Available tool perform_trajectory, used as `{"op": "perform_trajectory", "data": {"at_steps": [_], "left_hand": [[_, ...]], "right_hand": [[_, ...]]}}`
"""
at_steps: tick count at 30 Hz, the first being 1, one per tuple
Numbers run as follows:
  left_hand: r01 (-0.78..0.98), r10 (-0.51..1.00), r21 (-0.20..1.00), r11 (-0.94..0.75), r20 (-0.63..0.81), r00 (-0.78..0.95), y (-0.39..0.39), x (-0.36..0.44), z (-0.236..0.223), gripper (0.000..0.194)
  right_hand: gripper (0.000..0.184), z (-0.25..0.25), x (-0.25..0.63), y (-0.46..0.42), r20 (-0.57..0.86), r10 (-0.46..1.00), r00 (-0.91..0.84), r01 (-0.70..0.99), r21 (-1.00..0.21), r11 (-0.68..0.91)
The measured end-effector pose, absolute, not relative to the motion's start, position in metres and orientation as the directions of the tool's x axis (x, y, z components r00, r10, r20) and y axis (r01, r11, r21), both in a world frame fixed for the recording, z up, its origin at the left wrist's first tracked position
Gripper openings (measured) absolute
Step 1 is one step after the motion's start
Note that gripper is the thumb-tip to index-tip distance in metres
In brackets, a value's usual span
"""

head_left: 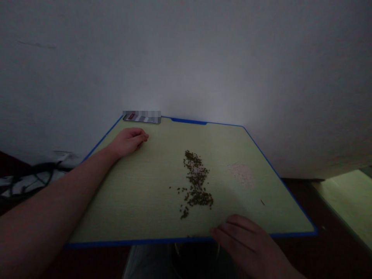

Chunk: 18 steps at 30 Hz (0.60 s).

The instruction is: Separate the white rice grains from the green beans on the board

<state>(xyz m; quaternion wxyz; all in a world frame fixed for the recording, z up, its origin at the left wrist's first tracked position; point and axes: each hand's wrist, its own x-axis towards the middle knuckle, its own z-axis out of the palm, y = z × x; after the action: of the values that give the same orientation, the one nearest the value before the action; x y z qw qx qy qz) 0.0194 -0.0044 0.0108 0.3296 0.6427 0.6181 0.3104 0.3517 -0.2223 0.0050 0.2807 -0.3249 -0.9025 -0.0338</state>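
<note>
My left hand rests on the far left of the pale table, its fingers curled closed and nothing showing in them. My right hand is at the front edge, fingers loosely bent side by side, with nothing visible in them; its palm is hidden. Small dark green beans lie scattered in a long patch down the middle, with some pale grains mixed in. To their right spreads a thin patch of pale, rice-like grains. Below the front edge, a dark round container shows in part, close to my right fingertips.
A phone lies at the table's back left corner, partly blurred out. A thin reddish-brown sliver lies on the right. Behind stands a plain wall. Dark cables are at the left, another pale surface at the right.
</note>
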Motion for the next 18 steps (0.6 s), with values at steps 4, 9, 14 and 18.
{"op": "perform_trajectory", "data": {"at_steps": [4, 9, 14, 18], "left_hand": [[0.583, 0.999, 0.812, -0.017, -0.011, 0.043, -0.003, 0.019, 0.008, 0.02], [0.577, 0.999, 0.817, -0.024, -0.008, 0.053, -0.003, 0.018, 0.007, 0.021], [0.584, 0.999, 0.812, -0.023, -0.006, 0.048, -0.001, 0.017, 0.006, 0.02], [0.594, 0.999, 0.804, -0.023, -0.005, 0.046, -0.002, 0.018, 0.008, 0.021]], "right_hand": [[0.031, 0.004, 0.345, -0.222, 0.525, 0.56, -0.641, 0.609, -0.097, 0.788], [0.031, 0.012, 0.335, -0.223, 0.512, 0.537, -0.67, 0.612, -0.027, 0.79], [0.032, 0.015, 0.342, -0.23, 0.524, 0.518, -0.676, 0.621, 0.028, 0.783], [0.037, 0.021, 0.352, -0.236, 0.505, 0.522, -0.688, 0.623, 0.042, 0.781]]}}
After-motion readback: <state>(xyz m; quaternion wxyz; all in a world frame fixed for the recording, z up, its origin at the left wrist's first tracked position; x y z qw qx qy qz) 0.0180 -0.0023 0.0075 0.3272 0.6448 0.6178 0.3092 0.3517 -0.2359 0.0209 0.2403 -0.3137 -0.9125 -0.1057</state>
